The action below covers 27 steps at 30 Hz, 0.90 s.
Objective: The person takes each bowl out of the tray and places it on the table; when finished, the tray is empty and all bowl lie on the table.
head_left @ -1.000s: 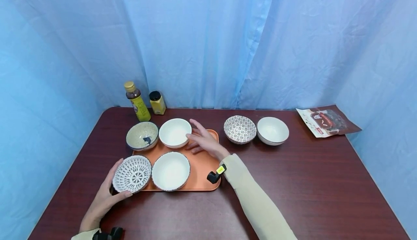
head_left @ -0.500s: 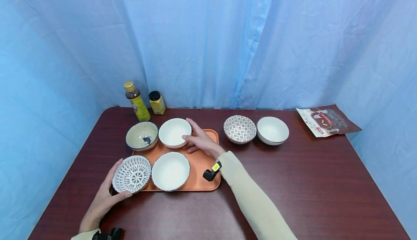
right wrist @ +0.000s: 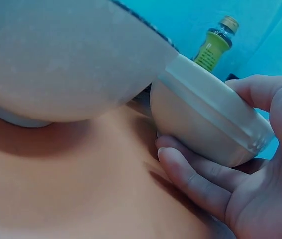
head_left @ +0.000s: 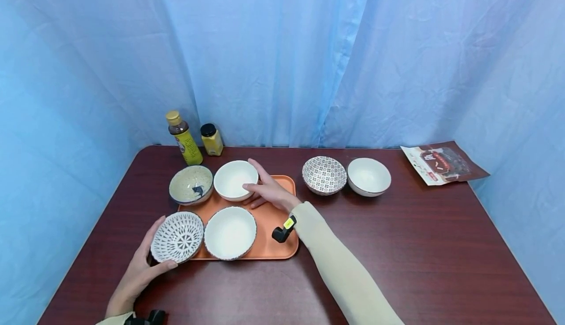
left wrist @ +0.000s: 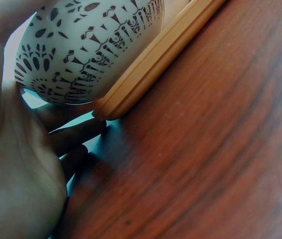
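Observation:
My left hand (head_left: 139, 267) grips a white bowl with a dark dash pattern (head_left: 178, 237) at the tray's near left corner, thumb at its near side. In the left wrist view the same bowl (left wrist: 88, 47) leans against the orange tray's edge (left wrist: 155, 59). My right hand (head_left: 270, 191) holds a plain white bowl (head_left: 235, 180) by its right side. Its thumb (right wrist: 255, 89) lies at the rim and the fingers curl under the bowl's wall in the right wrist view. A white bowl with a dark speckled rim (head_left: 230, 233) sits between the hands on the orange tray (head_left: 275, 239).
A speckled bowl with a blue figure (head_left: 191, 185) stands at the tray's far left. Behind it are a sauce bottle (head_left: 187, 141) and a black-capped jar (head_left: 212, 141). Rightward sit a patterned bowl (head_left: 324, 175), another white bowl (head_left: 369, 177) and a food pouch (head_left: 445, 163). Blue curtains enclose the table.
My right hand has moved left onto the plain white bowl, and its fingers have closed in on the bowl's side. My left hand stays on the dash-patterned bowl.

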Tool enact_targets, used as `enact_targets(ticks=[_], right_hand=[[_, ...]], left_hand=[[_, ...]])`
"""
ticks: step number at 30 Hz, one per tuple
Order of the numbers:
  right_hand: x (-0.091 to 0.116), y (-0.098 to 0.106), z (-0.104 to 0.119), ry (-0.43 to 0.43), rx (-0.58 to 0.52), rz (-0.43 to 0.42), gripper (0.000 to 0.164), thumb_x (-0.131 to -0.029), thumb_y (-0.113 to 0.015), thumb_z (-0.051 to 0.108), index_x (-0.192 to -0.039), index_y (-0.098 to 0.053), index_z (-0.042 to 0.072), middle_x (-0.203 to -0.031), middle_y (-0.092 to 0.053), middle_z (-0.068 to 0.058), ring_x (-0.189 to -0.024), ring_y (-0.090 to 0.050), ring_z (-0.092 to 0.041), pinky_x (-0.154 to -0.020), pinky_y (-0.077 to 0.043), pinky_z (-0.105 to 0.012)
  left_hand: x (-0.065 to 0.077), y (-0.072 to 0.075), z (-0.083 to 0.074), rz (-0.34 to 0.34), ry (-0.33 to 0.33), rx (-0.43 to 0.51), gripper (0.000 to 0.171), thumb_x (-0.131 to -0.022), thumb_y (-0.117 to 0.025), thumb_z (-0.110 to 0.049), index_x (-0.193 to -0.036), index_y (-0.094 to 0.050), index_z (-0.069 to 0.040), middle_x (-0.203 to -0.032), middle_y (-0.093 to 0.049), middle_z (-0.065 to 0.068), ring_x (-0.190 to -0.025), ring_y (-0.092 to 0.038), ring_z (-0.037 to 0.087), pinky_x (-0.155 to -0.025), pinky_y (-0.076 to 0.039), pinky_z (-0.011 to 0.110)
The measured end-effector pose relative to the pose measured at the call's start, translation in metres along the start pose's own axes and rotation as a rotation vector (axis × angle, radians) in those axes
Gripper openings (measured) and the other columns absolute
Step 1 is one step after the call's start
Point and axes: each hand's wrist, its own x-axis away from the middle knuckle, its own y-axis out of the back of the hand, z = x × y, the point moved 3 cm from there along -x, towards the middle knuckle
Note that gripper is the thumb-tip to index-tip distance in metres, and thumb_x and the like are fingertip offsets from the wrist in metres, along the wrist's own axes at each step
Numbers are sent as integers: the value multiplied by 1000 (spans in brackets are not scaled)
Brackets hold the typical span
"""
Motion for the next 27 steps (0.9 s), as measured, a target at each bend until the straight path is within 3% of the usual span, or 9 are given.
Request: enact_targets(ticks=[6, 11, 14, 17, 18, 20, 23, 27], right_hand=[[0, -2, 1, 20, -40, -10, 78, -103, -54, 14, -161, -8, 38, -146, -47, -26, -78, -73, -21, -75, -60, -36], [0, -3, 1, 24, -63, -43, 77, -102, -52, 9, -161, -11, 36, -151, -42, -25, -75, -72, -21, -74, -60, -36], [1, -4, 2, 29, -70, -66, 77, -101, -50, 6, -162, -12, 33, -153, -41, -26, -72, -71, -22, -72, -60, -35], [3, -4, 3, 33, -75, -84, 78, -100, -50, 4, -162, -12, 31, -152, -41, -27, -70, -71, -21, -70, -60, -34], [4, -4, 3, 31, -78, -90, 78, -99, -50, 4, -162, -13, 32, -151, -42, -28, -70, -71, -22, -70, -59, -34], [6, -3, 3, 29, -84, -102, 78, -99, -51, 3, -162, -14, 32, -152, -41, -28, -69, -71, -22, -70, -60, -35], [9, -2, 3, 31, -92, -123, 78, -98, -51, 3, -161, -16, 32, -155, -38, -26, -70, -72, -23, -70, -60, -38], [12, 1, 2, 30, -107, -163, 78, -98, -52, 3, -160, -19, 35, -160, -30, -21, -71, -72, -24, -71, -61, -39]], left_hand=[[1, 1, 0, -3, -20, 1, 104, -83, -76, -10, -163, -11, -25, -165, -19, -4, -125, -22, -23, -92, -21, 2], [0, 0, -1, 8, 14, 3, 105, -84, -76, -11, -163, -9, -28, -168, -15, 9, -125, -20, -24, -112, -22, 24], [0, 0, -1, 3, 5, -2, 105, -83, -76, -11, -163, -10, -26, -167, -17, 5, -125, -21, -24, -110, -22, 19], [1, -1, -1, -7, -8, -11, 104, -83, -77, -11, -163, -11, -27, -165, -20, -4, -125, -21, -25, -97, -21, 5], [1, -1, -1, -8, -8, -8, 105, -82, -77, -11, -163, -11, -27, -165, -20, -4, -124, -21, -25, -103, -21, 7], [0, -1, -1, -5, 3, -3, 105, -82, -77, -12, -163, -11, -28, -166, -19, -1, -124, -21, -24, -116, -21, 24], [-1, -1, -2, 5, 24, 8, 107, -82, -77, -12, -163, -9, -29, -167, -16, 14, -122, -21, -24, -117, -17, 56], [-1, 0, -2, 10, 29, 6, 107, -82, -77, -12, -163, -8, -28, -167, -16, 16, -121, -21, -24, -115, -17, 62]])
